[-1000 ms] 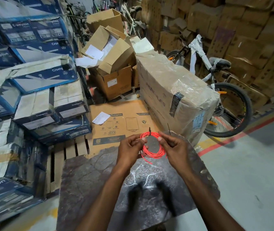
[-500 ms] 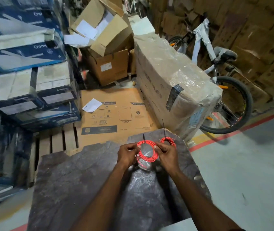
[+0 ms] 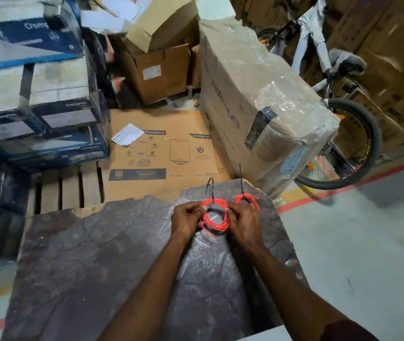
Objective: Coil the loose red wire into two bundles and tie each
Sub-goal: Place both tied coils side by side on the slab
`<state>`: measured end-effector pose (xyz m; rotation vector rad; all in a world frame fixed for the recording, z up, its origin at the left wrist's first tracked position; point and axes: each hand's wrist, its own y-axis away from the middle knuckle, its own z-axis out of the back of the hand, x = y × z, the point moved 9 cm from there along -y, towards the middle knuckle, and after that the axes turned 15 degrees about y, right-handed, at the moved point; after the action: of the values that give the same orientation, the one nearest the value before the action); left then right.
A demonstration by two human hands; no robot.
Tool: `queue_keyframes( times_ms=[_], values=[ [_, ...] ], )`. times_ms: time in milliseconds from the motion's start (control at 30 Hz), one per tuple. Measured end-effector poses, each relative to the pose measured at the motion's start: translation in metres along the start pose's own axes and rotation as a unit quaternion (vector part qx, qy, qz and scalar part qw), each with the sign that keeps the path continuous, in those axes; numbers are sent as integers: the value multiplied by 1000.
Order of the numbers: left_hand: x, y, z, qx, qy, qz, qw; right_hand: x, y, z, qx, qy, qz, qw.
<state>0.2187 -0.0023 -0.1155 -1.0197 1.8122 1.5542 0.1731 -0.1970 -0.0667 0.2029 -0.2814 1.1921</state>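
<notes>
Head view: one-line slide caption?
Both hands, left hand and right hand, hold a tied red wire coil over the stone slab; second coil beside.

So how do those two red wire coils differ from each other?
The near coil is held on both sides, by the left hand and right hand; the far coil lies on the stone slab, partly hidden behind the right hand. The near coil shows as a full ring; the far coil only in part. Both carry a black tie.
</notes>
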Motion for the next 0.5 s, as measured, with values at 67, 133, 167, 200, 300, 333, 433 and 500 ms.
queue_keyframes(
  times_ms=[67, 133, 167, 200, 300, 333, 433, 500],
  values=[
    [4, -4, -1, -1, -1, 2, 1000, -3, -2, 2, -14, 53, 3, 998],
    [7, -6, -2, -7, -11, 2, 1000, -2, 0, 5, -27, 84, 6, 996],
    [9, -8, -1, -12, -20, -3, 1000, -1, 1, 6, -31, 90, 8, 995],
    [10, -11, 0, -18, -35, -14, 999, 0, 1, 4, -33, 97, 12, 995],
    [5, -15, 2, -17, -101, -77, 992, -1, 1, -6, -40, 96, 50, 993],
    [1, -13, 2, -12, -128, -108, 986, -1, 1, -10, -45, 93, 64, 993],
    [-16, -1, -1, 2, -227, -224, 948, 1, 4, -19, -54, 132, 96, 985],
    [-30, 11, -8, -3, -341, -312, 887, 2, 6, -24, -50, 158, 107, 980]
  ],
)
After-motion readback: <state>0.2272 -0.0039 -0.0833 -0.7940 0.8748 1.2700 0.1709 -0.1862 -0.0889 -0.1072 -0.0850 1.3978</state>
